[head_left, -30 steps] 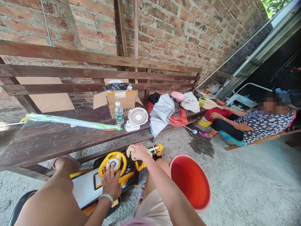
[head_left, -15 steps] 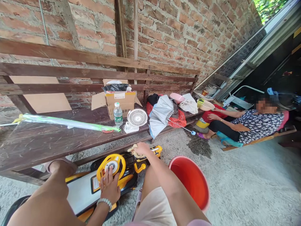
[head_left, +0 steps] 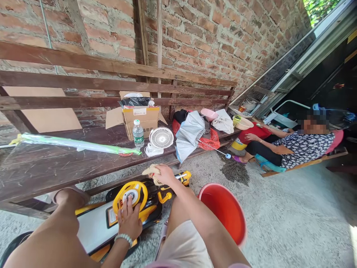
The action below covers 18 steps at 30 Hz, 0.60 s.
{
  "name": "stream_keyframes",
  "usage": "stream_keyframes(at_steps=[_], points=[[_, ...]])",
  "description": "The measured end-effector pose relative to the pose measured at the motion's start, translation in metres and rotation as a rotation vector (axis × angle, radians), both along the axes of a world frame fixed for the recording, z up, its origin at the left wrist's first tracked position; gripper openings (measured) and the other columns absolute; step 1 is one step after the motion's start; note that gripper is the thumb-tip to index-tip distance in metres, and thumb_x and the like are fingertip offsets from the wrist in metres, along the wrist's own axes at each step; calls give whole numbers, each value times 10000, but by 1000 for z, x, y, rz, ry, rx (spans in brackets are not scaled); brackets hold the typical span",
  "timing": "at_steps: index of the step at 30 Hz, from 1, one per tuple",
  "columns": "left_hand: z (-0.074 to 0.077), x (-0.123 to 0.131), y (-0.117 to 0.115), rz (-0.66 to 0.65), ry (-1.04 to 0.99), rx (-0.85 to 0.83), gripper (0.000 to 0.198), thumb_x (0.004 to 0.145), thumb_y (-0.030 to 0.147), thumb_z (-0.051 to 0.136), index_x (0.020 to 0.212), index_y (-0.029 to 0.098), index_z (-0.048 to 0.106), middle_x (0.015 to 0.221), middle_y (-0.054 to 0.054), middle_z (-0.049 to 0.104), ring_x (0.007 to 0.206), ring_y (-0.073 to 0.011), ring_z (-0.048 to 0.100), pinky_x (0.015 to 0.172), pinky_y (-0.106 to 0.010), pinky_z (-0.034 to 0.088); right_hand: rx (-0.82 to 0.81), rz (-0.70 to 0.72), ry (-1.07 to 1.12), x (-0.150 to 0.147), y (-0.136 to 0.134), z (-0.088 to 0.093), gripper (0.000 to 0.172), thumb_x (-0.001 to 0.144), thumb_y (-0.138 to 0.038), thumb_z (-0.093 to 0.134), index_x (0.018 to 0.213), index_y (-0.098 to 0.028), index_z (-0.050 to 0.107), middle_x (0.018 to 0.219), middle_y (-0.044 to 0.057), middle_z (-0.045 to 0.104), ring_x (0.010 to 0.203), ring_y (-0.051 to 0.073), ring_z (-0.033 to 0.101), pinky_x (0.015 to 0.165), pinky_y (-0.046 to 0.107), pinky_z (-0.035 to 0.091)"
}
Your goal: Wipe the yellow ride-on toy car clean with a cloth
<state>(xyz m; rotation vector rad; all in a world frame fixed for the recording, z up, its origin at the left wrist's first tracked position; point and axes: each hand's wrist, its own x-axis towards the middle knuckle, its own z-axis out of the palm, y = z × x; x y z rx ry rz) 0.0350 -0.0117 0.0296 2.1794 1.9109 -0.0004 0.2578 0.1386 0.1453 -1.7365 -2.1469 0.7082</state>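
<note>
A yellow and black ride-on toy car (head_left: pixel 92 227) with a pale seat stands on the ground between my legs. My left hand (head_left: pixel 129 220), a beaded bracelet at its wrist, lies with fingers stretched over the hub and lower rim of the yellow steering wheel (head_left: pixel 144 195). Bunched in my right hand (head_left: pixel 165 175) is a beige cloth (head_left: pixel 149 171), held over the black and yellow front of the car. Part of that front is hidden behind my right hand and arm. Just right of my right forearm stands a red bucket (head_left: pixel 223 216).
Along the brick wall runs a wooden bench (head_left: pixel 55 163). It bears a cardboard box (head_left: pixel 141 121), a water bottle (head_left: pixel 138 136), a white fan (head_left: pixel 161 138), a wrapped long item (head_left: pixel 78 145) and a silver umbrella (head_left: pixel 191 132). Another person (head_left: pixel 304 149) sits at the right.
My right hand has shifted slightly left and up with the cloth, which now hangs in a different shape. My left hand stays on the steering wheel. The view has moved a little.
</note>
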Motion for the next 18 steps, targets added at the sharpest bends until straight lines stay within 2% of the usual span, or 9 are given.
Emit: stream_keyframes(at_steps=[2,4,6,9,12,14,15,18], points=[[0,0,0,-1,1,-6,638,875,149,616,1510,183,671,1855,-185,146,1722,-398,96,1350,-613,117,-19,132,-80,-5,-4,-3,396,937,-248,694,1324,-293,760,1210,64,746,1172,265,656,1013,359,534],[0,0,1,4,-9,-29,649,875,139,604,1520,176,661,1858,-190,123,1724,-397,81,1351,-611,112,-36,103,-145,-8,-5,-6,401,939,-242,688,1327,-313,756,1222,69,736,1202,277,642,1013,375,542],[1,0,2,11,-17,-55,671,868,127,600,1534,186,649,1861,-178,120,1726,-386,75,1354,-606,108,-24,-85,-149,-3,0,-6,431,968,-233,629,1381,-305,727,1311,86,717,1233,279,637,1005,379,553],[4,0,2,17,-44,-77,681,853,134,613,1528,208,655,1861,-151,149,1728,-371,80,1359,-601,107,27,-404,-105,27,10,-4,527,1002,-226,526,1518,-258,632,1442,112,683,1273,278,644,1032,370,551],[7,1,1,26,-95,-72,664,846,143,636,1506,200,669,1858,-157,161,1726,-372,93,1358,-603,122,-5,-553,-173,74,19,-1,623,1024,-250,447,1643,-226,505,1494,139,675,1315,308,652,1061,376,541],[8,1,0,31,-115,-62,651,846,150,666,1495,204,677,1856,-155,173,1725,-370,106,1361,-590,128,-68,-505,-312,102,19,-1,640,1045,-281,415,1682,-219,451,1551,156,642,1366,311,628,1080,381,524],[8,1,0,29,-122,-58,643,849,158,678,1491,209,681,1856,-152,179,1724,-370,112,1362,-586,129,-95,-482,-332,112,18,-3,626,1047,-287,428,1667,-219,478,1548,159,648,1362,309,632,1083,378,517],[6,0,-2,26,-141,-51,637,858,174,677,1494,202,681,1856,-157,169,1721,-390,111,1361,-603,123,-212,-372,-402,118,8,-16,497,1009,-358,564,1478,-253,691,1436,138,732,1317,330,661,1068,396,511]])
